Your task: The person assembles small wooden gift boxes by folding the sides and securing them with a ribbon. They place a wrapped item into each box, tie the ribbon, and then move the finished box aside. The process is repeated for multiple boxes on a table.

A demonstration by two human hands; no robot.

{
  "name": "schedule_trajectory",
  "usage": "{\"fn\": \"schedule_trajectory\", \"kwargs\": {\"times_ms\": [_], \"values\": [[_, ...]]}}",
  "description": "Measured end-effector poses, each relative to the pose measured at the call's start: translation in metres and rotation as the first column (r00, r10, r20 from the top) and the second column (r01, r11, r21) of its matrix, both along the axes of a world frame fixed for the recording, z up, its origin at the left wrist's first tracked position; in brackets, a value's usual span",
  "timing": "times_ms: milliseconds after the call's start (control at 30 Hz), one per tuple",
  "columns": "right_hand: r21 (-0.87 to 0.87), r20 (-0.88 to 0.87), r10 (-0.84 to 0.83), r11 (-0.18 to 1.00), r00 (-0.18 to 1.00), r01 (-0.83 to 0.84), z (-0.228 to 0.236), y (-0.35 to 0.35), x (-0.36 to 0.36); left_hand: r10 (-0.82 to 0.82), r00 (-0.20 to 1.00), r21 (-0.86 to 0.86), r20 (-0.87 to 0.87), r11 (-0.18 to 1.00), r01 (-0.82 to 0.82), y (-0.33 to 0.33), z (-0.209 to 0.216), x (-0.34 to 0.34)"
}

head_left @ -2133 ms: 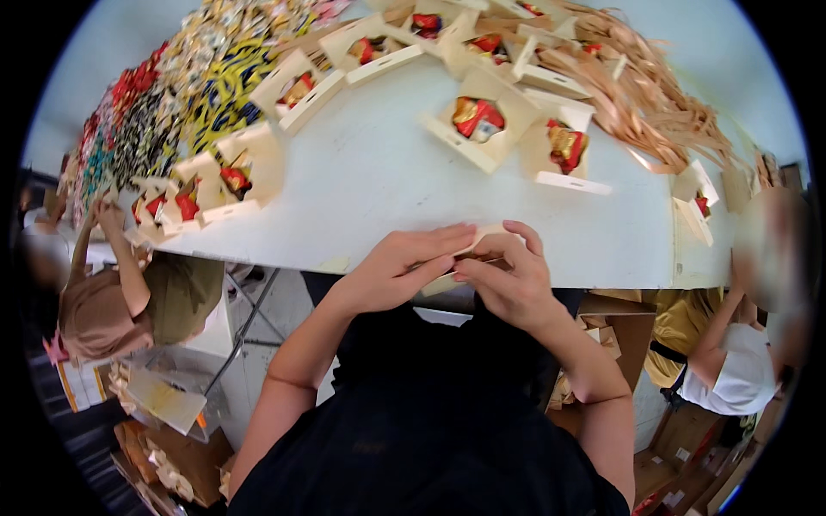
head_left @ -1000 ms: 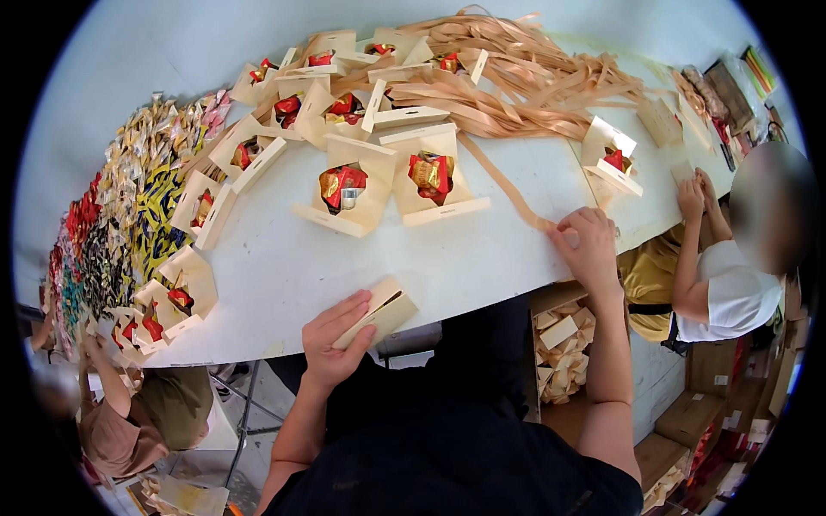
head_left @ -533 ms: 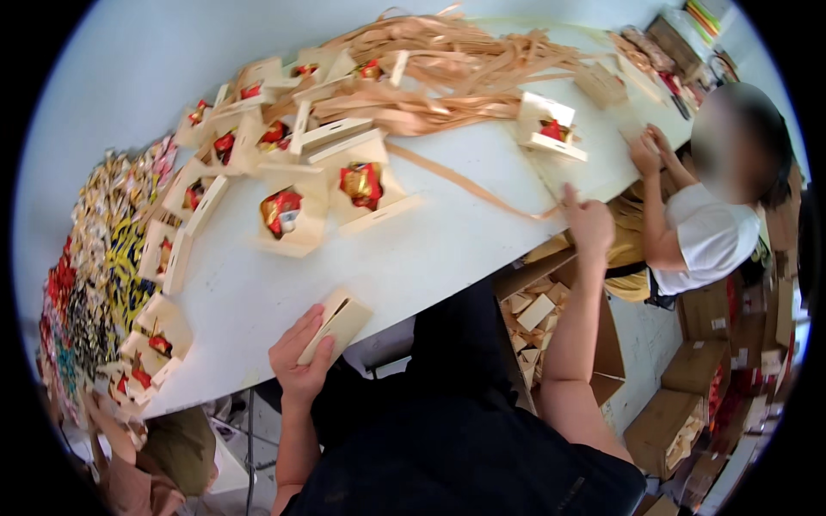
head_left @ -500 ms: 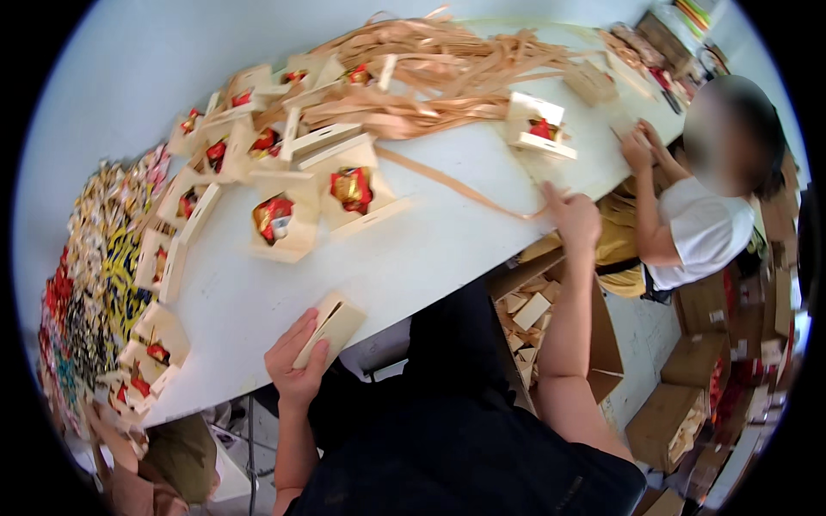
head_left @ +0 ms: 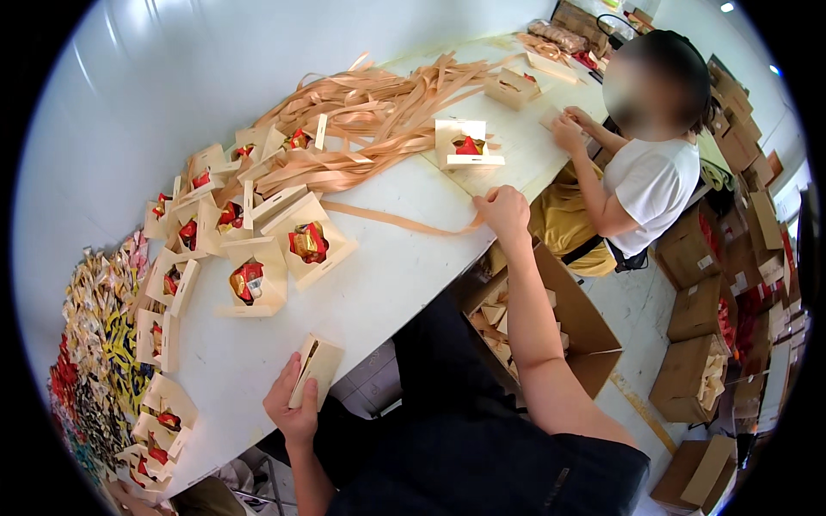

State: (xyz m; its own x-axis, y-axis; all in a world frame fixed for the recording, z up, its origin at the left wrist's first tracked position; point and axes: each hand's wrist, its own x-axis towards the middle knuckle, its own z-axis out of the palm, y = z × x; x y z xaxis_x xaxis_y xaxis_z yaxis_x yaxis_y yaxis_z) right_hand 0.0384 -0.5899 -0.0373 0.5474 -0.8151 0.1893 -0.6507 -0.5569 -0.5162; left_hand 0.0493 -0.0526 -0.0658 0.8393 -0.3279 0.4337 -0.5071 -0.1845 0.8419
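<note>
At the table's near edge, my left hand (head_left: 293,404) grips a closed cream cardboard box (head_left: 317,371), its narrow slotted side facing up. Farther right, my right hand (head_left: 504,211) is closed in a pinch on the end of a peach ribbon (head_left: 400,222). That ribbon stretches across the white table (head_left: 379,271) from a large heap of matching ribbons (head_left: 361,112). Open cream boxes with red and gold wrapped pieces inside, such as one box (head_left: 265,297), stand beyond my left hand. Another filled box (head_left: 447,155) sits just past my right hand.
Piles of colourful wrapped packets (head_left: 107,318) cover the far left. A co-worker (head_left: 645,185) in a white top sits at the right with both hands raised at the table. Below my right arm stands a large carton (head_left: 594,331) holding cream boxes. Several cartons (head_left: 688,378) line the right side.
My view has swung to the right. The fingers of my right hand, partly stretched before, are now curled on the ribbon's end. My left hand still holds the box, tilted more upright.
</note>
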Motion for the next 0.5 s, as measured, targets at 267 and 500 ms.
{"fn": "schedule_trajectory", "kwargs": {"times_ms": [267,500], "values": [[-0.102,0.142,0.039,0.994,0.989,-0.024,-0.028,-0.012,0.004,0.016,1.0,-0.003,0.01,1.0,-0.016,-0.002,-0.001,0.0],[0.426,0.902,-0.311,0.752,0.299,-0.503,-0.008,0.004,-0.051,0.015,0.999,0.045,0.04,0.999,-0.016,-0.003,0.001,0.002]]}}
